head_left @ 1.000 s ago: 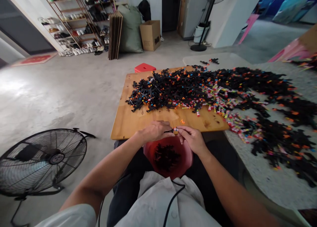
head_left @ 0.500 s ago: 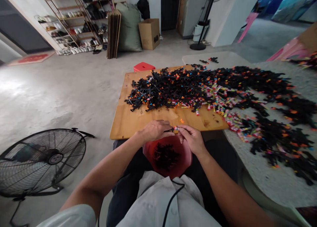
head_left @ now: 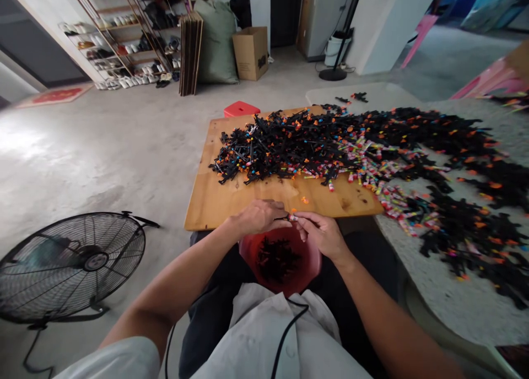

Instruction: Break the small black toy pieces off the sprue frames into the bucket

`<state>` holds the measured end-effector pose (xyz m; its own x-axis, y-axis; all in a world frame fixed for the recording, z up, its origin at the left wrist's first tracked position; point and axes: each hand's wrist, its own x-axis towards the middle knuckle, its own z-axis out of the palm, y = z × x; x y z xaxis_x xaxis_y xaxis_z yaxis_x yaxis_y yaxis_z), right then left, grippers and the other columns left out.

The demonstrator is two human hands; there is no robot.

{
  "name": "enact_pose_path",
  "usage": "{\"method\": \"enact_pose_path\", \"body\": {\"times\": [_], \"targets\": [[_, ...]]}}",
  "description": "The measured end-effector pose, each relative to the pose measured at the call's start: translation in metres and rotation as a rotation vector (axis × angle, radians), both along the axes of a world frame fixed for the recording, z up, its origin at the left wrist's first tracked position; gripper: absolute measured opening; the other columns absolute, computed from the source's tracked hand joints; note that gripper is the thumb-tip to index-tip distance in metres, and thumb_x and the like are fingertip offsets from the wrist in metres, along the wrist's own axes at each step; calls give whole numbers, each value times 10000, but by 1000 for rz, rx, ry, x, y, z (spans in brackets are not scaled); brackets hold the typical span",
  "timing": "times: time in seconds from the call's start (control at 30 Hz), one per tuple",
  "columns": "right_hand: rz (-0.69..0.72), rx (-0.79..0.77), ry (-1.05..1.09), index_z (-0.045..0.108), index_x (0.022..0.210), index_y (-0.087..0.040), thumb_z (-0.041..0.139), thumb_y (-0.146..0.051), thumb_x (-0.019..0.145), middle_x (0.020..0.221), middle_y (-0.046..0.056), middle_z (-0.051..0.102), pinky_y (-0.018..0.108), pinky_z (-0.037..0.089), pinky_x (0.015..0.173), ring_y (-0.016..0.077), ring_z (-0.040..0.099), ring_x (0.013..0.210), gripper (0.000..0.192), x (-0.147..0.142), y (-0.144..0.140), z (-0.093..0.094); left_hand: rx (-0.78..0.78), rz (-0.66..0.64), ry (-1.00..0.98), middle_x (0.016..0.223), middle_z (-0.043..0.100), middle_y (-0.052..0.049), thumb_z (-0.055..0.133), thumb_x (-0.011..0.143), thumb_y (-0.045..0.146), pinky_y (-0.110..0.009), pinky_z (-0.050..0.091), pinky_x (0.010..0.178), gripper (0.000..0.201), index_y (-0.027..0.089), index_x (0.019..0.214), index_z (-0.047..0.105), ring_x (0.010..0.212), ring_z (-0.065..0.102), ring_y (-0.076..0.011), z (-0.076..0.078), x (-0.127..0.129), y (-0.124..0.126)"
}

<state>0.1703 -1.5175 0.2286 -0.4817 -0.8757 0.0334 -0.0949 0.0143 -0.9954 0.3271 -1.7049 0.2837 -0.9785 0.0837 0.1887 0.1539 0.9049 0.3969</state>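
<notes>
A grey stone table (head_left: 467, 307) fills the right side, and a wooden board (head_left: 215, 202) lies over its left end, reaching out above the concrete floor (head_left: 103, 147). A very big heap of black parts (head_left: 314, 142) with orange and coloured tips covers the far half of the board and runs on along the table toward its right edge. A stripe of small coloured tubes (head_left: 372, 169) crosses the heap near the right corner of the board. The near strip of the board is bare wood with only one orange bit (head_left: 305, 200) on it, so there is open room there in front of the hands.

On the floor at the left stands a round fan (head_left: 74, 263), well apart from the board. A red stool (head_left: 242, 109) shows behind the far edge of the board.

A red bowl (head_left: 314, 263) rests on the person's lap, just under the near edge of the board, and it holds dark parts. Above the bowl the left hand (head_left: 258, 216) and the right hand (head_left: 322, 236) meet. The fingers of both hands pinch one small piece (head_left: 290, 217), a thin black part with a light tip, held over the near edge of the board.
</notes>
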Motion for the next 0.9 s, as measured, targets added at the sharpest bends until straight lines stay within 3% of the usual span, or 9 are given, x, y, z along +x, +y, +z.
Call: {"method": "enact_pose_path", "body": {"times": [0.17, 0.27, 0.33, 0.4, 0.47, 0.53, 0.6, 0.7, 0.9], "targets": [[125, 73, 27, 803, 1141, -182, 695, -553, 951, 742, 20, 726, 276, 529, 564, 141, 631, 546, 431, 0, 10, 3, 117, 60, -64, 939, 729, -76, 493, 1080, 530, -265, 478, 748, 432, 205, 1045, 777, 836, 689, -174, -4, 6, 13], [300, 189, 72, 792, 1129, -181, 659, -530, 977, 780, 20, 739, 262, 525, 581, 140, 659, 566, 403, -4, 20, 4, 234, 86, -203, 875, 746, -37, 638, 995, 579, -246, 454, 676, 394, 214, 1012, 785, 759, 683, -157, -9, 9, 17], [418, 280, 111, 795, 1092, -188, 644, -518, 982, 831, 30, 763, 259, 518, 586, 143, 674, 582, 379, -10, 23, 5, 305, 103, -228, 908, 768, -26, 698, 951, 583, -243, 469, 694, 381, 223, 1033, 790, 776, 695, -160, -13, 9, 9], [440, 350, 186, 800, 971, -192, 626, -529, 984, 804, 30, 766, 258, 499, 577, 148, 666, 574, 379, -19, 22, 8, 318, 232, -137, 964, 780, -41, 671, 984, 512, -263, 501, 763, 322, 218, 1034, 791, 830, 708, -176, -16, 6, -9], [321, 376, 314, 774, 837, -197, 591, -544, 993, 709, 22, 736, 262, 472, 573, 160, 647, 565, 422, -33, 15, 11, 242, 491, 18, 1053, 775, -78, 618, 1020, 391, -310, 521, 879, 249, 210, 1053, 786, 951, 708, -216, -21, 0, -33], [48, 374, 507, 761, 818, -202, 550, -500, 1009, 702, 40, 733, 276, 461, 607, 188, 656, 621, 412, -51, 0, 15, 114, 786, 128, 1183, 739, -124, 629, 1002, 317, -376, 508, 997, 229, 206, 1149, 765, 1125, 667, -279, -26, -7, -57], [-285, 402, 729, 780, 937, -191, 528, -400, 1007, 849, 95, 778, 303, 474, 694, 230, 693, 766, 335, -72, -18, 17, 37, 976, 140, 1277, 688, -165, 674, 972, 328, -434, 484, 1065, 330, 191, 1268, 722, 1244, 608, -334, -32, -14, -77], [-549, 539, 940, 772, 1097, -143, 548, -347, 984, 1086, 191, 775, 360, 491, 828, 300, 703, 981, 323, -100, -43, 16, 99, 1041, 59, 1295, 661, -188, 710, 949, 381, -435, 504, 1029, 404, 155, 1285, 707, 1188, 637, -340, -38, -20, -96], [-427, 718, 968, 791, 1043, -146, 574, -314, 957, 1082, 213, 771, 399, 498, 870, 328, 716, 1010, 287, -120, -59, 16, 521, 929, 45, 893, 731, -49, 824, 788, 210, -321, 520, 845, 150, 178, 921, 761, 861, 670, -209, -41, -7, -102]]}}
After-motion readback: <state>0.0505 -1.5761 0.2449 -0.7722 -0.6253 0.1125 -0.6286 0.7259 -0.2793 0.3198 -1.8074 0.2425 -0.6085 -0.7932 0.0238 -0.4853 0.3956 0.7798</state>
